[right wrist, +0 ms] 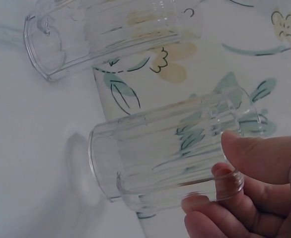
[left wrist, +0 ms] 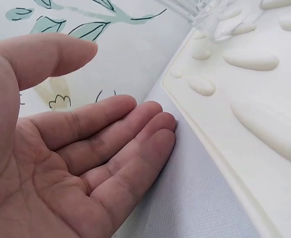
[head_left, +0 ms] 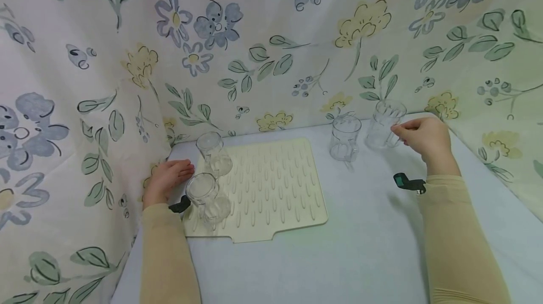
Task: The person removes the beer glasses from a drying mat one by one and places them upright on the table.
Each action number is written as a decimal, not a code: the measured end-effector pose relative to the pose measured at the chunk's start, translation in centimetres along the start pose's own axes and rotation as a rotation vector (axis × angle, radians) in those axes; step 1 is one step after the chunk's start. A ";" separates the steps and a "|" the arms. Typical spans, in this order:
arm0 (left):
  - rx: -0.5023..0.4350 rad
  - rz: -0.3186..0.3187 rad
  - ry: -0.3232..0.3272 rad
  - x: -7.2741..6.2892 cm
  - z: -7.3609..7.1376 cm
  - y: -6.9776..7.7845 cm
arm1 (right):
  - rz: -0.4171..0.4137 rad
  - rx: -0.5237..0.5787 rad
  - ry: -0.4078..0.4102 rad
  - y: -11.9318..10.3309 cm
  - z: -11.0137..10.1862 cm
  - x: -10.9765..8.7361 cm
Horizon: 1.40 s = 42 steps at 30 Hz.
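Observation:
My right hand [head_left: 426, 141] pinches the handle of a clear glass mug [head_left: 382, 127] at the back right of the table. In the right wrist view, the thumb lies on top of the handle of this ribbed mug [right wrist: 165, 153] and the fingers curl beneath it. A second glass mug [head_left: 344, 136] stands just to its left. My left hand [head_left: 167, 179] rests beside the left edge of a cream draining mat [head_left: 271, 181], palm turned toward it. Its fingers are loosely bent and hold nothing, with the thumb apart, as the left wrist view shows.
Two more clear glass mugs stand on the mat's left side, one at the back [head_left: 214, 153] and one nearer the front [head_left: 208, 198]. A floral curtain [head_left: 271, 59] encloses the white table [head_left: 339, 261] at the back and sides.

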<state>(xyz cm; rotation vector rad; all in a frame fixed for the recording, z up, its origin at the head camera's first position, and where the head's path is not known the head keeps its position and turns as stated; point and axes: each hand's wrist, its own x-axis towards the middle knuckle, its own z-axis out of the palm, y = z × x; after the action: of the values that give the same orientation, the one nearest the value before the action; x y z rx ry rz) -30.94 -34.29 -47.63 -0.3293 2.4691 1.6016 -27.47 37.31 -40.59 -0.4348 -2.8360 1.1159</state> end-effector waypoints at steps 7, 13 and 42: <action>0.060 0.002 -0.014 -0.5 -0.2 -0.1 | 0.006 -0.010 -0.038 0.3 0.4 0.1; 0.089 -0.017 0.002 -0.7 -0.4 -0.2 | 0.003 -0.032 -0.059 0.6 0.7 0.3; 0.142 -0.061 0.018 -0.3 -0.5 -0.2 | -0.038 -0.058 -0.144 0.6 -0.1 0.3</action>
<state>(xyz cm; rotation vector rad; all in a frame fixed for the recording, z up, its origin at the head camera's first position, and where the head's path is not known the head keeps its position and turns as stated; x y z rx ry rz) -30.65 -34.81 -47.54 -0.3949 2.5428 1.3963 -27.61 37.90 -40.97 -0.3136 -2.9934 1.1038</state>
